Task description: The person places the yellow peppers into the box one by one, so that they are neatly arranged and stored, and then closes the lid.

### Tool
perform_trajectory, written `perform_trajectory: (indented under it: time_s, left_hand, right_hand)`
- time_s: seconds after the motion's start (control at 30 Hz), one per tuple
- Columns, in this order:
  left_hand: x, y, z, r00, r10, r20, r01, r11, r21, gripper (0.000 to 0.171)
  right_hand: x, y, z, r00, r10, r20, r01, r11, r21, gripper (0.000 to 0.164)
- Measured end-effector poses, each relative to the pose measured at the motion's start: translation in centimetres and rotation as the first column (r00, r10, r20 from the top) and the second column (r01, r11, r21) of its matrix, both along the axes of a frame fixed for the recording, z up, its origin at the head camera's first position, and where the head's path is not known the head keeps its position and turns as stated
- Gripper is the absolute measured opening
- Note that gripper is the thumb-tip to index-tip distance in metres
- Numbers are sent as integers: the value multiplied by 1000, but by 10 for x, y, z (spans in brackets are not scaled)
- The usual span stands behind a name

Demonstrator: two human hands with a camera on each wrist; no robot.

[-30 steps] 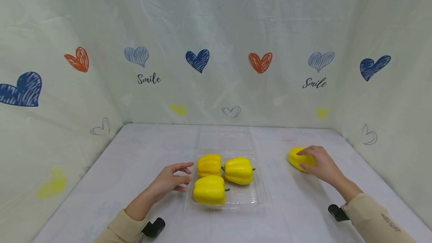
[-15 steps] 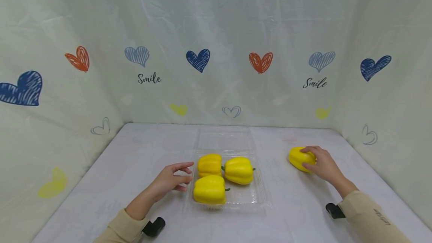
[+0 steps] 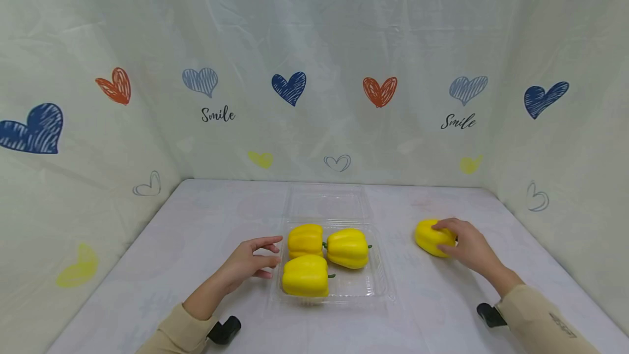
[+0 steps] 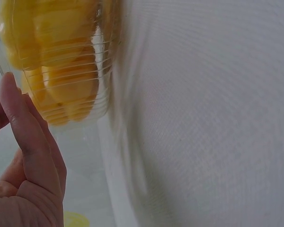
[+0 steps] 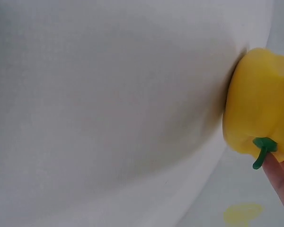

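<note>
My right hand [image 3: 468, 246] grips a yellow bell pepper [image 3: 426, 238] at the right of the table, thumb and fingers on either side of it. In the right wrist view the pepper [image 5: 256, 101] shows its green stem, with a finger just under it. Three more yellow bell peppers lie in a clear plastic clamshell box [image 3: 358, 287]: one at the back left [image 3: 304, 240], one at the right [image 3: 346, 248], one in front [image 3: 305, 276]. Beside the box's left edge my left hand [image 3: 248, 260] holds nothing, its fingers loosely extended; whether a fingertip touches the box I cannot tell.
The box's clear lid [image 3: 326, 204] lies folded back toward the rear of the white table [image 3: 221, 209]. A curtain [image 3: 334, 130] printed with hearts surrounds the table at the back and sides.
My right hand has closed around the pepper and moved it slightly left and toward me. The left hand and the three boxed peppers have stayed in place.
</note>
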State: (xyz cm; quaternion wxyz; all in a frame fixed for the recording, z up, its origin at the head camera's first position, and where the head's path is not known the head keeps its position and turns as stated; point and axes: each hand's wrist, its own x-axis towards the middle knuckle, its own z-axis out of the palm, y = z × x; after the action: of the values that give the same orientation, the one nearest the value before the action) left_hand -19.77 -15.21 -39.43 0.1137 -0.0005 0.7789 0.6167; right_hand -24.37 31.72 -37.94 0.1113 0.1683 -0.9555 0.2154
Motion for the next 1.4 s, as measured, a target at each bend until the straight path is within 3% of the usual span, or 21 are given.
perform_trajectory:
  time_s: [0.13,0.4,0.87,1.23,1.4]
  left_hand:
    - [0,0,1,1000,-12,-2,12,1000,8,53]
    - [2,0,1,1000,-16,-7,16,1000,3,54]
    - [2,0,1,1000,3,-3,-3,1000,2,54]
    - [2,0,1,1000,-3,-5,3,1000,2,54]
    - [2,0,1,1000,0,-2,1,1000,3,54]
  right_hand:
    - [7,-5,0,1000,13,-8,-13,1000,13,39]
    - [17,-16,4,989,89,-115,-89,996,12,40]
    - [36,-43,17,927,201,-317,-212,977,0,45]
    - [48,-63,29,907,231,-351,-244,970,7,49]
    - [50,-72,33,895,270,-354,-295,955,-18,49]
